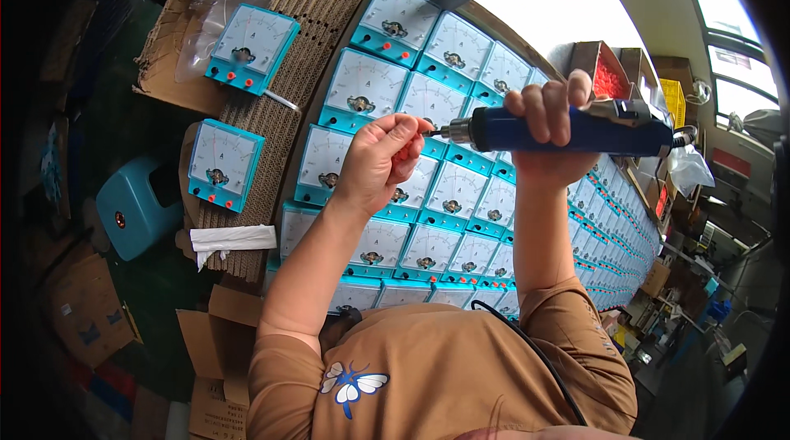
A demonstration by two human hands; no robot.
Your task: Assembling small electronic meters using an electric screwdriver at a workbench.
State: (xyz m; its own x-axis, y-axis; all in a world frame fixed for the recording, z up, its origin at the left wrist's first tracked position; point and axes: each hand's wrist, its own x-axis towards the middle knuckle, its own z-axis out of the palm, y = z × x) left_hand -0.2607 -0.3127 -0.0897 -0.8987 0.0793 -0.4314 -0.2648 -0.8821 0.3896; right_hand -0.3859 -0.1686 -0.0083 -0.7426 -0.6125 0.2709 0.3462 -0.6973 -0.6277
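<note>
Blue screwdriver (502, 129) points left, long axis crosswise

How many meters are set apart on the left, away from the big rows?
2: the farther meter by the open carton, and the nearer meter beyond the white strip. Others could be hidden inside the carton.

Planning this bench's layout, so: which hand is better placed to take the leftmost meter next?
Probably the left hand: it is nearer the leftmost meter, though it holds something small and red. The right hand is farther, gripping the blue power driver.
</note>
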